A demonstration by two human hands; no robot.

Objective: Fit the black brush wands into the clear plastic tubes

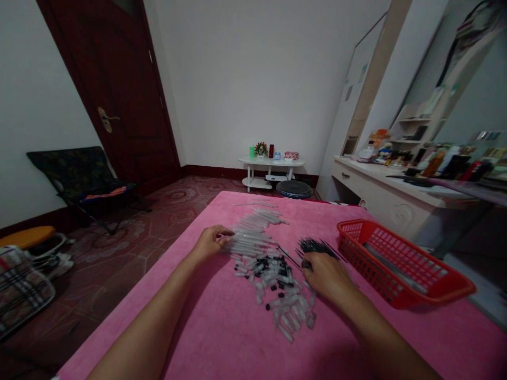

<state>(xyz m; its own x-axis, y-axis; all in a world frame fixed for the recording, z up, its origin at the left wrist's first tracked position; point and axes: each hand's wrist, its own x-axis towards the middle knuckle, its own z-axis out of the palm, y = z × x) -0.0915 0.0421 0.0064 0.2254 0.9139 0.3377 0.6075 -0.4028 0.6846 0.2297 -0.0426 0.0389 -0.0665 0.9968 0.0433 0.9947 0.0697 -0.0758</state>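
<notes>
Left hand [210, 244]: narrowly open, touching pen barrels [251, 238]
Right hand [328, 274]: at refills [315, 245]; grip I can't tell
Barrels: translucent, roughly parallel

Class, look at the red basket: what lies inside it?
Inside the red basket, slim greyish rods lie lengthwise. Anything beneath them is covered and cannot be seen.

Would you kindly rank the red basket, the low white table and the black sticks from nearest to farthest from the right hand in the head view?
1. Black sticks: right at the right hand.
2. Red basket: on the pink cloth, to that hand's right.
3. Low white table: far off, near the back wall.
</notes>
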